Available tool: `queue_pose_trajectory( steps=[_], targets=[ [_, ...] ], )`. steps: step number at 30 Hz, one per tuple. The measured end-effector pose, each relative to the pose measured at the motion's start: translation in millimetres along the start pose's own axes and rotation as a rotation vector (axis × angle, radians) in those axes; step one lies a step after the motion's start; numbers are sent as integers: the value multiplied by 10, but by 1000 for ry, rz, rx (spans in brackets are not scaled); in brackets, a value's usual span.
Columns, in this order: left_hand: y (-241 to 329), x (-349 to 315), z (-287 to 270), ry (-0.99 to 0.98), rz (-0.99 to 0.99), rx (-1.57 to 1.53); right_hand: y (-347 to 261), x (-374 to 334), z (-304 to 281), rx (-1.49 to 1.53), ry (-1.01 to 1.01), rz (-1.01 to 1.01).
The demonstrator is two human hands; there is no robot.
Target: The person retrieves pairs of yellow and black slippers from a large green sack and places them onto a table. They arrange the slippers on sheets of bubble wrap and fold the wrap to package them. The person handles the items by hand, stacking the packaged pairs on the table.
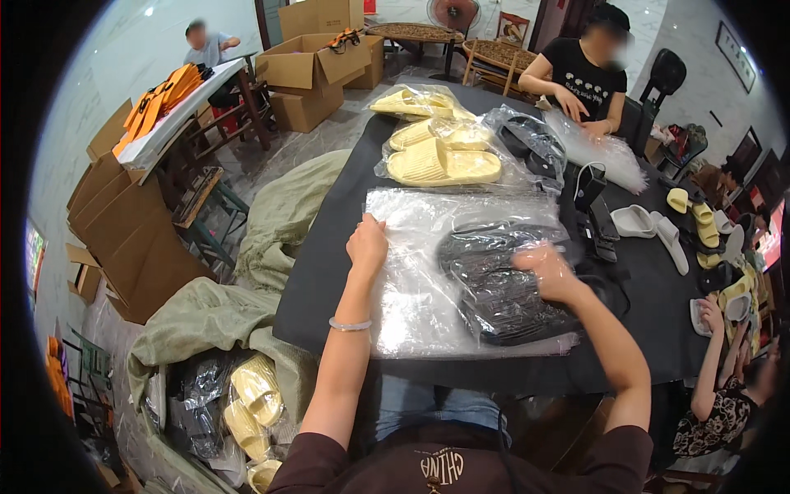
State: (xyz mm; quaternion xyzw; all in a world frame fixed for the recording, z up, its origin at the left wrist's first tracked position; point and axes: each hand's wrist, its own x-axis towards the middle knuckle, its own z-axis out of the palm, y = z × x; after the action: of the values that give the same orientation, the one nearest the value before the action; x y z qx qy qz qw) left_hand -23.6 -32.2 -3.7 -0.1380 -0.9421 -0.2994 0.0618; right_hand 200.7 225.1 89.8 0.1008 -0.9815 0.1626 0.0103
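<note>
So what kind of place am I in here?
Probably a small slipper-packing workshop: bagged yellow slippers and clear plastic bags lie on the black table, and an open cardboard box stands nearby.

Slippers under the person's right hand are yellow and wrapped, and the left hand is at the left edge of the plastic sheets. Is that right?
Not quite: the head view shows the slippers under the right hand are black, not yellow. They are wrapped, and the left hand is at the left edge of the plastic sheets.

A head-worn fisheye looks down, from close above, over the black table [321, 305].
</note>
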Motion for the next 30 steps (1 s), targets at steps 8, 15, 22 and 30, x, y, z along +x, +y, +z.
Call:
queue_pose_trajectory(
  steps=[8,15,22,30],
  targets=[
    [128,-40,-81,64,-70,-29,466,-1242,-1029,-598,739,339],
    [306,-103,-184,488,299,-39,29,-1301,-1517,114,1059,232],
    [150,-384,-295,136,677,148,-1587,741,-351,411,588,-37],
    [-375,-343,160,58,868,196,-1590,1682,877,294,475,360]
  ],
)
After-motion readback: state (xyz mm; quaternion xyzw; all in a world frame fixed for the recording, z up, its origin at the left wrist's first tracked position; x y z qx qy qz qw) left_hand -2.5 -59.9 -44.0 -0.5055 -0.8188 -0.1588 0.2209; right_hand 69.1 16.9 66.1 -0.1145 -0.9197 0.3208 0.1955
